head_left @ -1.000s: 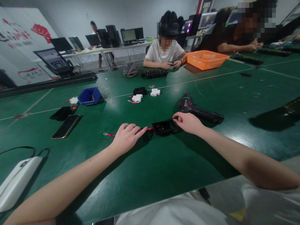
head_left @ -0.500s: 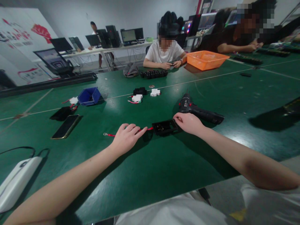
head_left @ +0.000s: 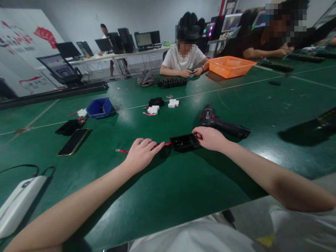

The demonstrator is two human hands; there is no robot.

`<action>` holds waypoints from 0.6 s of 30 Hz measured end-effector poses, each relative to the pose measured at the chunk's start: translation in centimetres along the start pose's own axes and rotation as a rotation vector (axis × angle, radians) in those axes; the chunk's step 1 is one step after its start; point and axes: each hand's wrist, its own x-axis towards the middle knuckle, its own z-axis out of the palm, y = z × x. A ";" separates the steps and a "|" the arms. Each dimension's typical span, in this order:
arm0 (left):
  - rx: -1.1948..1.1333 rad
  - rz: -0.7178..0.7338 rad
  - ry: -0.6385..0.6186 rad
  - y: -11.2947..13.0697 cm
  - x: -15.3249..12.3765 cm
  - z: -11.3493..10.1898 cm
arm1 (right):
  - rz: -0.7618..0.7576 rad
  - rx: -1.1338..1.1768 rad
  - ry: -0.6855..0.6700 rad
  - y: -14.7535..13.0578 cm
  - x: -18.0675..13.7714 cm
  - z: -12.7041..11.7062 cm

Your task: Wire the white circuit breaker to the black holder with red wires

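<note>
A shallow black plastic box [head_left: 184, 142] lies on the green table between my hands, its open side up, with small metal parts inside its left half. From its left end runs a red wire [head_left: 123, 151] that ends in a ring terminal [head_left: 117, 150]. My left hand [head_left: 143, 153] is closed over this wire, palm down, with the index finger reaching toward the box. At the box's right end, my right hand [head_left: 210, 137] is closed in a pinch over the corner. Its fingers hide what is between them. Just behind that hand rests a black cordless drill [head_left: 223, 125].
White wired modules [head_left: 153, 110] and a black part [head_left: 156, 101] lie farther back. To the left are a blue bin [head_left: 99, 107], a phone [head_left: 74, 142], a black case [head_left: 67, 127] and a white device [head_left: 21, 203]. Across the table, a person sits near an orange basket [head_left: 231, 67].
My right hand's fingertips have shifted slightly left over the box's corner. My left hand keeps its place on the red wire.
</note>
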 end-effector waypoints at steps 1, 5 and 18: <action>0.001 0.001 -0.002 0.0 0.0 0.0 | -0.010 -0.009 0.013 0.1 0.0 0.1; -0.013 0.002 0.002 0.0 0.0 0.0 | -0.031 -0.023 0.030 0.3 0.0 0.3; 0.016 0.008 0.011 0.0 0.0 0.1 | -0.041 -0.137 0.044 0.3 0.0 0.0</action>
